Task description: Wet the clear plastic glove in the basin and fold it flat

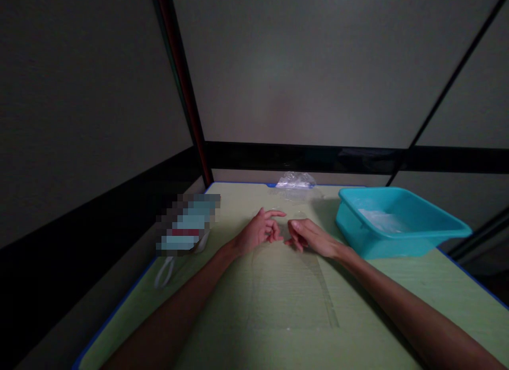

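Note:
A clear plastic bag [290,290] lies flat on the pale green tabletop [222,343], its far end under and around both hands. My left hand [264,229] is over the far left part of the bag, one finger stretched to the right and the others loosely bent and apart. Just to its right, a small gap away, my right hand [312,236] has its fingers curled in with the thumb against them. Whether a fold of the see-through film is between those fingers is too faint to make out.
A turquoise plastic basin [401,243] with whitish, see-through material [382,220] inside stands at the right. Crumpled clear plastic [296,180] rests at the table's far edge. On the left is a blurred-out item [189,224] with a white strap [164,272]. Walls rise behind and at left.

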A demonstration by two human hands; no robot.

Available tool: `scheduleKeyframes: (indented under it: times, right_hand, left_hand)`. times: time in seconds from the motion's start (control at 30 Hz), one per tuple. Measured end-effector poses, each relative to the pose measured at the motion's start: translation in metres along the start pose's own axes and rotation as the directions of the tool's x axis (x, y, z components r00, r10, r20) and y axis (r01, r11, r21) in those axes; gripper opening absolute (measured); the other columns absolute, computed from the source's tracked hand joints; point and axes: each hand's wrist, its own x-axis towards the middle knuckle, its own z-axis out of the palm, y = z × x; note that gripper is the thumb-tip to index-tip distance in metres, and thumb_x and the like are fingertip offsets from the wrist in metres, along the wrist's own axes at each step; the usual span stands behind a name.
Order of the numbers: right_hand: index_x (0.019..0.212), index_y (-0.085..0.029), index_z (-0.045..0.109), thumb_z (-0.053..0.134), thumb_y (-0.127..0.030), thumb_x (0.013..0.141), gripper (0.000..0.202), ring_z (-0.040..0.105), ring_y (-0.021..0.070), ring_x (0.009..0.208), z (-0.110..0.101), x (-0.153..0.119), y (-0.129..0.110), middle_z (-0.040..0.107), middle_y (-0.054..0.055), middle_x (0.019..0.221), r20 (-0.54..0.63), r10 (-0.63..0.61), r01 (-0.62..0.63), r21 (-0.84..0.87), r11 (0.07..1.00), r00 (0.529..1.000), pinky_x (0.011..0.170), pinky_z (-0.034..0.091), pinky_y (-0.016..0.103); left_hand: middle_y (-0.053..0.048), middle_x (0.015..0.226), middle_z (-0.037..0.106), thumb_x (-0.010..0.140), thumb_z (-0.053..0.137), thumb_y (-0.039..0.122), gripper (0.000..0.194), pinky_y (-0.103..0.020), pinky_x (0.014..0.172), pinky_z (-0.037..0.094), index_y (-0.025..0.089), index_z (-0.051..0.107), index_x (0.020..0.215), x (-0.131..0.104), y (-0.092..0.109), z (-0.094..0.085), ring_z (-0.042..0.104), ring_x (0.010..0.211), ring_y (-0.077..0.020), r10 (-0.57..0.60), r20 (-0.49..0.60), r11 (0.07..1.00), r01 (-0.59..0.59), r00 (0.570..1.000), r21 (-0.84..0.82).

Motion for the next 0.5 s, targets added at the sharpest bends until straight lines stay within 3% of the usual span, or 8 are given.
scheduleKeyframes:
  times: [0.1,0.2,0.33,0.5]
  right_hand:
    - [0.056,-0.019,0.036,0.019,-0.054,0.083,0.047,0.029,0.0075,0.037,-0.002,0.003,0.011,0.035,-0.008,0.037,-0.070,-0.003,0.013,0.140,0.990,0.998,0.056,0.041,0.026]
    - [0.056,-0.020,0.035,0.016,-0.055,0.083,0.048,0.027,0.0072,0.034,-0.001,0.006,0.021,0.035,-0.008,0.037,-0.091,0.017,0.004,0.231,0.973,0.996,0.049,0.038,0.024]
    - [0.055,-0.020,0.034,0.011,-0.056,0.082,0.051,0.028,0.0079,0.033,0.000,0.008,0.025,0.038,-0.006,0.035,-0.067,0.031,-0.021,0.153,0.988,0.997,0.040,0.028,0.020]
    - [0.052,-0.017,0.040,0.026,-0.052,0.083,0.049,0.033,0.0077,0.041,0.000,0.002,0.011,0.039,-0.006,0.040,-0.010,0.015,-0.015,0.026,1.000,1.000,0.047,0.028,0.021]
  left_hand:
    - [0.000,0.058,0.050,0.077,0.026,0.060,0.060,-0.037,0.075,0.034,0.011,0.048,0.104,-0.002,0.005,-0.002,0.046,0.051,-0.0112,0.021,-0.008,0.996,-0.022,1.000,-0.086]
    - [0.000,0.057,0.051,0.077,0.022,0.061,0.063,-0.039,0.076,0.033,0.011,0.048,0.104,-0.003,0.003,-0.004,0.046,0.050,-0.0116,-0.020,0.016,0.992,0.022,1.000,-0.124]
    - [0.000,0.055,0.051,0.076,0.023,0.062,0.063,-0.034,0.071,0.034,0.011,0.046,0.106,0.000,-0.005,-0.008,0.045,0.048,-0.0111,-0.100,0.027,0.990,0.102,0.995,-0.096]
    - [0.002,0.054,0.049,0.074,0.026,0.064,0.063,-0.026,0.059,0.031,0.013,0.046,0.105,0.002,-0.010,-0.009,0.043,0.049,-0.0105,-0.132,0.030,0.991,0.133,0.991,-0.010]
